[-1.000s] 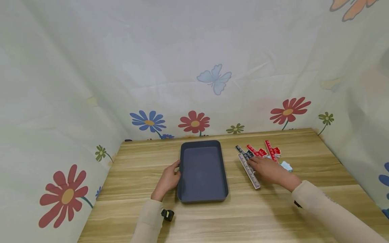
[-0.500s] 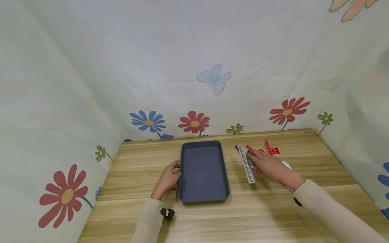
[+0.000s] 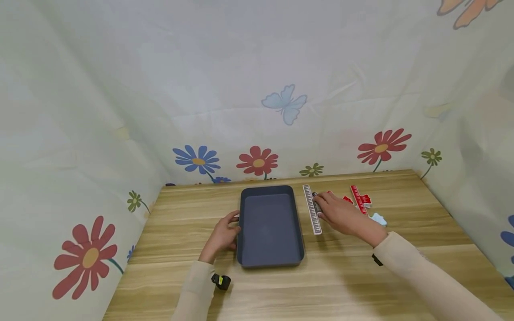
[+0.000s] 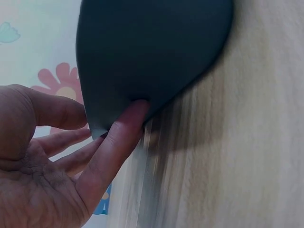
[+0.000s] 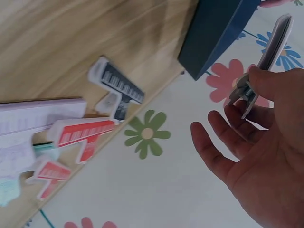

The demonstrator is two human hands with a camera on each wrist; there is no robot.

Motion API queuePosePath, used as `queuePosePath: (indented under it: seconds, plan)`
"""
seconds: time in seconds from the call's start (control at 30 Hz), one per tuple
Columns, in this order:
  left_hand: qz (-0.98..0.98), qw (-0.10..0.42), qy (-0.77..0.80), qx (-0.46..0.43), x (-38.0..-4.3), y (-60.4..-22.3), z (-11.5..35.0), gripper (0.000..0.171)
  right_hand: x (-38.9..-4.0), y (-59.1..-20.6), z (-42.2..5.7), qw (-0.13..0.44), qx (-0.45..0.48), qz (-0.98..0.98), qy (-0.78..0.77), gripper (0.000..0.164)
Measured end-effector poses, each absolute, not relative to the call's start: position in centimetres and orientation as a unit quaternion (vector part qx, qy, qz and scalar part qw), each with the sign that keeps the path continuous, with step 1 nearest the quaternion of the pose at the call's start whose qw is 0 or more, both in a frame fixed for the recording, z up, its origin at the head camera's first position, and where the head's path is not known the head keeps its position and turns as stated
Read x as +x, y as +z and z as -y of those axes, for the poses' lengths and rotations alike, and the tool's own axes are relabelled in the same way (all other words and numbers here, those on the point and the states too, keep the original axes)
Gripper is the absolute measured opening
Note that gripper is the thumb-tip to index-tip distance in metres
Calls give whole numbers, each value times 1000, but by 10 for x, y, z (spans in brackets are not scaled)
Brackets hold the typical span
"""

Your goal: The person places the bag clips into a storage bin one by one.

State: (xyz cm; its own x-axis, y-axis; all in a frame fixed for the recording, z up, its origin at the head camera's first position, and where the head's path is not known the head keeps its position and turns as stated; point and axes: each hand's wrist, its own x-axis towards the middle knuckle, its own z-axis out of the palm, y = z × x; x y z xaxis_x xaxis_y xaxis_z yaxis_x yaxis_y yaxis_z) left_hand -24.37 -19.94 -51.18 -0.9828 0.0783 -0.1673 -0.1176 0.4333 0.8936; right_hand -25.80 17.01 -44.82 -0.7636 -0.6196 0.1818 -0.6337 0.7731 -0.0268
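Pinching grey keyboard-print clip (image 3: 312, 209) between thumb and fingers, just left of right hand (image 3: 345, 216); resting left hand (image 3: 222, 234), fingers apart, against dark blue tray (image 3: 267, 227). Judged light, stiff, smooth; best held at back clamp (image 5: 243, 90).

A curtained booth, its wider setting hidden: floral, butterfly-printed drapes (image 3: 233, 93) hang at nine, twelve and three o'clock around a wood-grain tabletop (image 3: 289, 292).
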Motion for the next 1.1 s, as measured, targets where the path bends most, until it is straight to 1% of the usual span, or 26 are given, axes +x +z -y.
queuePosePath:
  seconds: [0.37, 0.63, 0.77, 1.1]
  plan:
    - [-842, 96, 530, -11, -242, -509, 197, 59, -265, -440, -148, 79, 320, 943, 39, 50]
    - [-848, 91, 522, -17, -242, -510, 199, 58, -270, -430, -124, 76, 308, 948, 25, 53]
    - [-848, 92, 522, -13, -242, -510, 199, 58, -271, -425, -114, 66, 306, 950, 26, 53]
    - [-850, 93, 519, -12, -243, -515, 200, 58, -285, -434, -93, 68, 307, 949, -6, 50]
